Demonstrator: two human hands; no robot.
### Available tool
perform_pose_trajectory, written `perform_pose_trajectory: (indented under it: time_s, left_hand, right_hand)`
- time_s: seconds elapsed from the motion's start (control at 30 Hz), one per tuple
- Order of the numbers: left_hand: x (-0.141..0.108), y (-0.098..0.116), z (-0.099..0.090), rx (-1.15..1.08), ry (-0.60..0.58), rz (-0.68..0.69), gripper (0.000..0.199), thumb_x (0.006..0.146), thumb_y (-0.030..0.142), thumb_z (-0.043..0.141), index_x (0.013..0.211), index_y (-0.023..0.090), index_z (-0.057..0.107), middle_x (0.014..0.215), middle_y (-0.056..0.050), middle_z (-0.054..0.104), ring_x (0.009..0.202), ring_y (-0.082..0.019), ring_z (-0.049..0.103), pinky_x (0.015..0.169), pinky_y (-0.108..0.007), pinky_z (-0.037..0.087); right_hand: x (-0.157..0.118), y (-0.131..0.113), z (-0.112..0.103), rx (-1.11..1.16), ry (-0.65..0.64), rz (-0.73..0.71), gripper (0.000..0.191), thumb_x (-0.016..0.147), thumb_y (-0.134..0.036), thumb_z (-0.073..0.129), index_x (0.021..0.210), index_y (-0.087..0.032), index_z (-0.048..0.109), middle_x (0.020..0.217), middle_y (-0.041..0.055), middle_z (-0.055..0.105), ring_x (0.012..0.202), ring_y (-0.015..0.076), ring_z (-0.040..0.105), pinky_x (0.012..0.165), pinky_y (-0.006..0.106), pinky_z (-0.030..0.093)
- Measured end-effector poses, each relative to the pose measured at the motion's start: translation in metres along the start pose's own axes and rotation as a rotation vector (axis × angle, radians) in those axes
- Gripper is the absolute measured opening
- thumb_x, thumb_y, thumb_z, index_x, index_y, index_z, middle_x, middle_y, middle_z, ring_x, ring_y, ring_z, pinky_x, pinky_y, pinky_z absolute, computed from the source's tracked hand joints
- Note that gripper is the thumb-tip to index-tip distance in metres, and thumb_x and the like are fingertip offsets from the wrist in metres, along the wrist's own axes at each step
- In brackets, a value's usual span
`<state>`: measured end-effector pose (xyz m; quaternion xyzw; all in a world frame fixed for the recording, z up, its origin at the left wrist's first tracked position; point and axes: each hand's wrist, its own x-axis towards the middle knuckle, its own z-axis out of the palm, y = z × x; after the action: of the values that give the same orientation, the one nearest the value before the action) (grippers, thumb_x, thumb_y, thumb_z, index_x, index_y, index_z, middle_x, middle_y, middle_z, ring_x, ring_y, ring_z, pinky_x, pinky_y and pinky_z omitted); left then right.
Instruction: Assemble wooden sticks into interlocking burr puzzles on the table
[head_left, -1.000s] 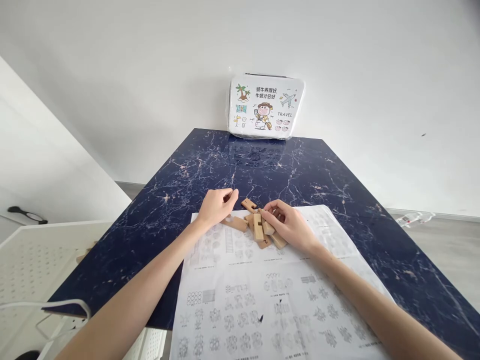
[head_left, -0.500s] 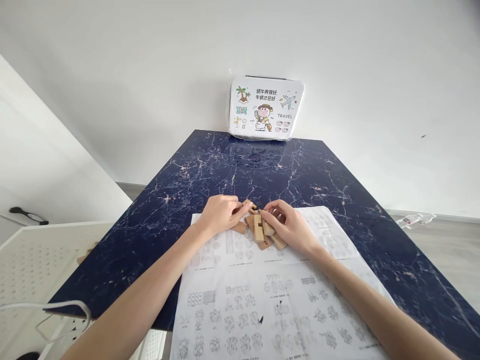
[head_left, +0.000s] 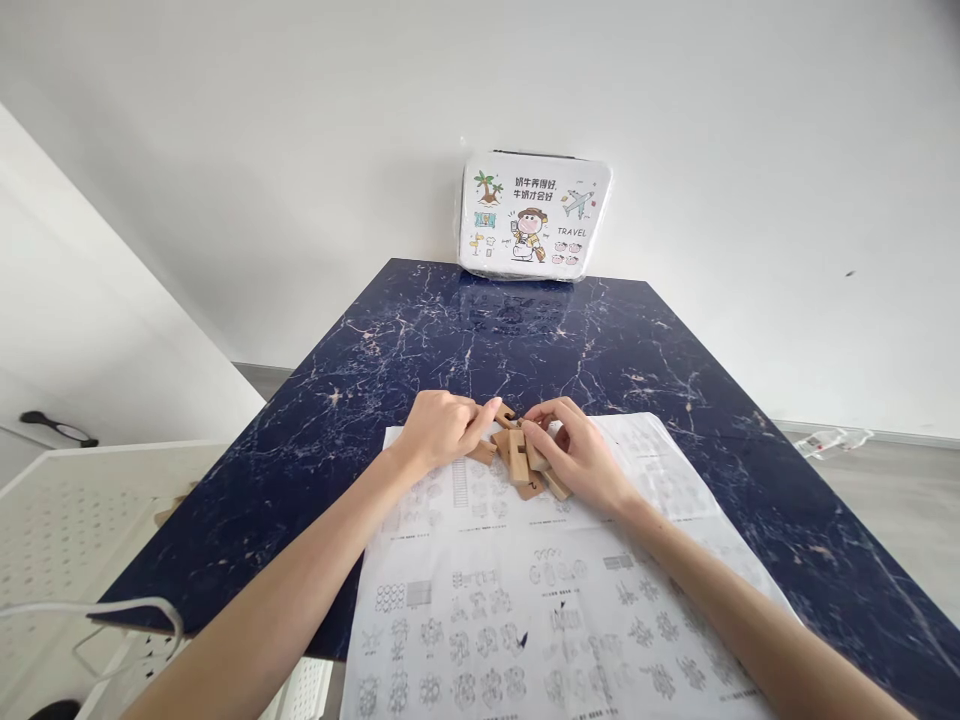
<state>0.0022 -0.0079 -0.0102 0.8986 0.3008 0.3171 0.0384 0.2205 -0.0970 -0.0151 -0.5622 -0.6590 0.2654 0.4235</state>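
Note:
Several notched wooden puzzle pieces lie heaped between my hands on a printed sheet point(head_left: 480, 550). My left hand point(head_left: 442, 430) is closed at the left of the heap, its thumb against a notched wooden puzzle piece point(head_left: 506, 414); its other fingertips are hidden. From the right, my right hand point(head_left: 574, 445) pinches at the top of the heap, on a wooden puzzle piece point(head_left: 535, 458) partly covered by the thumb. An upright notched block point(head_left: 517, 462) stands in front. Beneath it lies a flat piece point(head_left: 531, 487) marked with a digit that looks like 2.
The dark blue marbled table point(head_left: 525, 350) has a white cartoon-printed case point(head_left: 532, 220) at its back, leaning against the wall. At the left stands a white perforated cart point(head_left: 60, 540) with a white cable point(head_left: 112, 606). A clear plastic package point(head_left: 832, 440) lies beyond the right edge.
My left thumb has lifted and straightened slightly beside the upper piece. My right fingers have shifted a little left over the heap. The view has moved slightly.

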Motion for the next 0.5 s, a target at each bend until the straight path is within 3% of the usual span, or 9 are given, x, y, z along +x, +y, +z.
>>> perform_pose_trajectory:
  time_s: [0.1,0.17,0.33,0.5]
  left_hand:
    - [0.000,0.002,-0.002,-0.070,0.022,-0.098,0.071,0.113,0.045,0.033,0.046,0.019,0.032,0.039,0.001,0.040,0.037,-0.011,0.034,0.048,-0.030,0.019]
    - [0.000,0.003,-0.004,-0.180,0.036,-0.190,0.073,0.114,0.048,0.026,0.047,0.020,0.031,0.040,0.000,0.039,0.038,-0.011,0.036,0.050,-0.031,0.023]
    - [0.002,0.008,-0.008,-0.546,0.100,-0.420,0.075,0.112,0.062,0.012,0.062,0.021,0.051,0.050,0.000,0.048,0.048,-0.014,0.049,0.056,-0.029,0.037]
    - [0.003,0.016,-0.006,-0.743,0.091,-0.538,0.072,0.106,0.076,0.012,0.081,0.022,0.053,0.057,0.002,0.047,0.045,-0.013,0.038,0.043,-0.026,0.027]
  right_hand:
    - [0.000,0.001,0.000,0.007,0.016,0.009,0.029,0.106,-0.050,0.054,0.101,-0.024,0.067,0.111,0.0079,0.066,0.076,0.0178,0.061,0.067,0.036,0.052]
    - [0.000,0.002,0.001,0.003,0.020,0.018,0.029,0.106,-0.050,0.053,0.100,-0.024,0.067,0.111,0.0076,0.067,0.080,0.0185,0.062,0.069,0.037,0.052]
    - [0.001,0.003,0.001,0.001,0.035,0.033,0.030,0.106,-0.050,0.053,0.098,-0.024,0.066,0.109,0.0072,0.068,0.079,0.0189,0.063,0.068,0.037,0.050]
    - [0.001,0.001,-0.001,-0.026,0.065,-0.051,0.028,0.106,-0.048,0.054,0.096,-0.025,0.066,0.105,0.0079,0.068,0.091,0.0236,0.064,0.079,0.041,0.052]
